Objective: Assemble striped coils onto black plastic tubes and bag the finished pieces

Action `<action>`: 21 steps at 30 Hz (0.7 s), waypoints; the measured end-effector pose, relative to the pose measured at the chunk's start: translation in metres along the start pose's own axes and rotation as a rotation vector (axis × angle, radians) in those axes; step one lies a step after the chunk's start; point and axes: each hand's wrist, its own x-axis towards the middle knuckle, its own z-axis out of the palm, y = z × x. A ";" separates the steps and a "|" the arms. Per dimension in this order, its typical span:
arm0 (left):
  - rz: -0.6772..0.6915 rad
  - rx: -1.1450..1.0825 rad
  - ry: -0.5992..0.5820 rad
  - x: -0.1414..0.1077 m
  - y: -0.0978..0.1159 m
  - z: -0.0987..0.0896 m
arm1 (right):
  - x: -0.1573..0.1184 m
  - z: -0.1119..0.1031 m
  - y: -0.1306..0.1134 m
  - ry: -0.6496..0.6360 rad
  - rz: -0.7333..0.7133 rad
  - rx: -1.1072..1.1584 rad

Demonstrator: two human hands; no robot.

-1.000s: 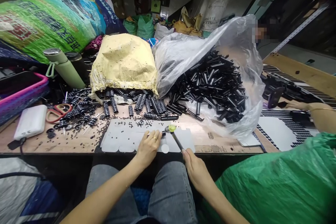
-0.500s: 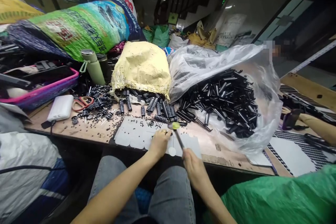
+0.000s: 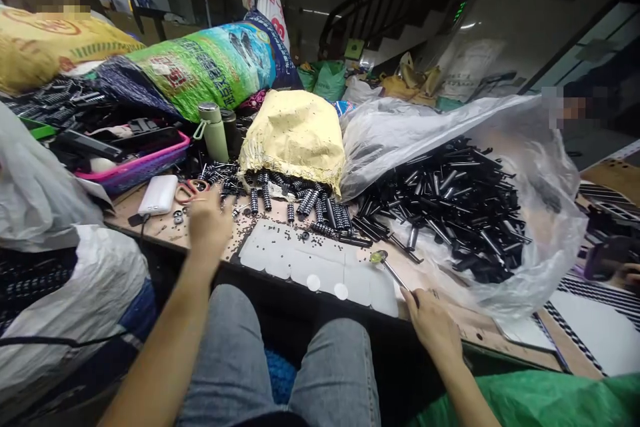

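My right hand is closed around the handle of a small hammer, whose yellowish head rests low over the bench at the right end of a light grey sheet. My left hand reaches over the left part of the bench, fingers apart and slightly blurred. Just beyond its fingertips lies a heap of thin pins and small black parts, partly hidden by the hand. Black-and-white ribbed rollers spill from a yellow sack. Tiny dark rings are scattered over the sheet.
A clear plastic bag full of black tubular pieces lies open at right. At left are scissors, a white power bank, a green flask and a pink-rimmed basket. Another person's hand shows at far right.
My left hand has left the grey sheet and moved left to the small parts. The hammer in my right hand has shifted right, away from where the left hand was. The view has turned left.
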 end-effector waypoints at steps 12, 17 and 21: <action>0.885 0.023 -0.559 -0.003 0.053 0.132 | 0.059 -0.016 -0.076 0.222 -0.370 0.267; 0.915 0.026 -0.536 0.005 0.049 0.140 | 0.131 -0.036 -0.146 0.115 -0.608 0.216; 0.891 0.016 -0.461 0.002 0.046 0.142 | 0.181 -0.042 -0.165 -0.034 -0.779 0.144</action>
